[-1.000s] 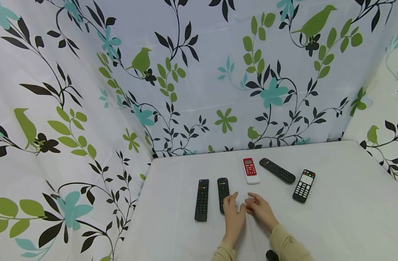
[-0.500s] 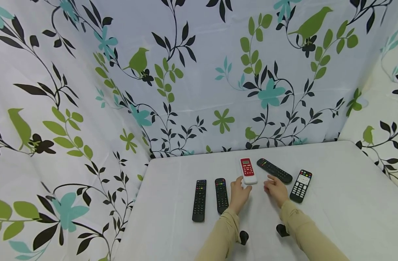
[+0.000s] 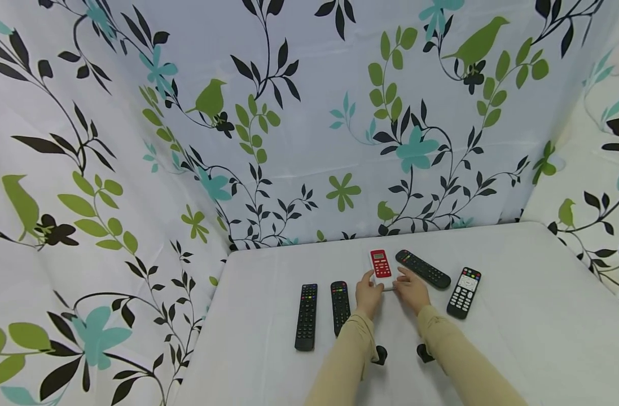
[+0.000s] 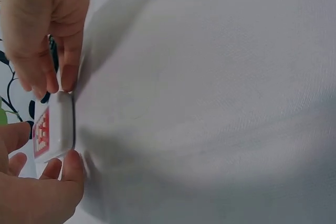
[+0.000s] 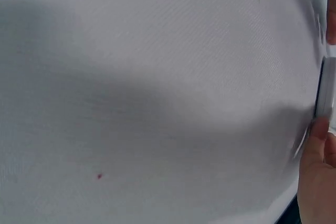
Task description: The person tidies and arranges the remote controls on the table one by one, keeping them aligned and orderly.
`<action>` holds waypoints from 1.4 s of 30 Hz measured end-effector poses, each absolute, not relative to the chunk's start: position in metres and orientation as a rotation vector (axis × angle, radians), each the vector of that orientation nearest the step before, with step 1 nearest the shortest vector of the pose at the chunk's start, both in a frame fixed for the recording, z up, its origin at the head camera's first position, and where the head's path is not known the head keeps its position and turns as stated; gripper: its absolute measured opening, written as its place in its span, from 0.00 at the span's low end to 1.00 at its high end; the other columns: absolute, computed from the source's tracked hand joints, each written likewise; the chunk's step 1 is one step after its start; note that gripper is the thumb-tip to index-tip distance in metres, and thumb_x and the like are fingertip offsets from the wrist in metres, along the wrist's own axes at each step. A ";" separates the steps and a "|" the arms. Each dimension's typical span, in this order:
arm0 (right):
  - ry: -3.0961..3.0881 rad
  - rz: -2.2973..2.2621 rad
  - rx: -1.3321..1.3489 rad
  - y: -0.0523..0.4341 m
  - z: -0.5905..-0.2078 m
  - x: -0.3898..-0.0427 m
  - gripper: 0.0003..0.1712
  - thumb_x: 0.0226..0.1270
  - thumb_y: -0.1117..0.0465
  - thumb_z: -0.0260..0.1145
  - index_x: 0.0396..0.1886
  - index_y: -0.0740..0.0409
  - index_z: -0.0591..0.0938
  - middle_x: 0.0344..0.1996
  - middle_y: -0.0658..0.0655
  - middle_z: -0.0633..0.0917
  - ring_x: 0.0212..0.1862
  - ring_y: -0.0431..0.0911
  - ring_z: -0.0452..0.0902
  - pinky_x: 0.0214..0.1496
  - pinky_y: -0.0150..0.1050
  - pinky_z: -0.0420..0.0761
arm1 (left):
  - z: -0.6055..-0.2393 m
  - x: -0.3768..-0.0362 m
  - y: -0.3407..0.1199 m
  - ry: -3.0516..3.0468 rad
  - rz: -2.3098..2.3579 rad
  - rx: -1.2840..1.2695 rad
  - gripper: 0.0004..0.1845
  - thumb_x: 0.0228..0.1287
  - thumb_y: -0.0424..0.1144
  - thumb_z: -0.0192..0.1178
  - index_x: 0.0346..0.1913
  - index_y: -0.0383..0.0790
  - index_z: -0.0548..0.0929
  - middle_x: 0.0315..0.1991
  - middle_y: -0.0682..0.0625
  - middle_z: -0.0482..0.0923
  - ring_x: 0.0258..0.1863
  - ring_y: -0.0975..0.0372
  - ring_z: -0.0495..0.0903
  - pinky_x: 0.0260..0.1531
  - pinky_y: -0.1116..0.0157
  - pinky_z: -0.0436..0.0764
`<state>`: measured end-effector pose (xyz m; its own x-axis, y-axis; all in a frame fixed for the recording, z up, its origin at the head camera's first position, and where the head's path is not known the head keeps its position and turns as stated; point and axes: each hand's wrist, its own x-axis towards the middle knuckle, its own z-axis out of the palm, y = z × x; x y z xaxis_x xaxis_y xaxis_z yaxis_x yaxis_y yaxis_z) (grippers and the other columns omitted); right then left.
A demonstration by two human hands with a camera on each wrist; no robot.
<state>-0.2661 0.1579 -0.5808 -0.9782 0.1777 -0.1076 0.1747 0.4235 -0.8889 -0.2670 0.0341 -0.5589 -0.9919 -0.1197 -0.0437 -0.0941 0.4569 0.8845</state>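
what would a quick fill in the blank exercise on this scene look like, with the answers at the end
The remote between the left hand and right hand has a ____ button panel. Counting that one, the head view shows ____ remotes. The green animals printed on the cloth are ____.

Missing words: red; five; birds

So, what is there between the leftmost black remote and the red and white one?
In the head view, a second black remote and then the left hand are between the leftmost remote and the red and white remote.
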 end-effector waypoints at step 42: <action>-2.777 1.429 -0.180 0.151 -0.589 -0.254 0.21 0.61 0.66 0.57 0.53 0.69 0.77 0.47 0.70 0.79 0.52 0.62 0.73 0.55 0.55 0.71 | -0.578 -0.258 0.024 -2.718 -1.318 0.061 0.20 0.45 0.26 0.60 0.47 0.29 0.82 0.36 0.41 0.78 0.37 0.53 0.78 0.42 0.60 0.77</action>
<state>-0.2540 0.1512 -0.5887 -0.9933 0.1080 -0.0409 0.0961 0.5759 -0.8118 -0.2579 0.0243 -0.5777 -0.9920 -0.0883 0.0900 0.0160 0.6198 0.7846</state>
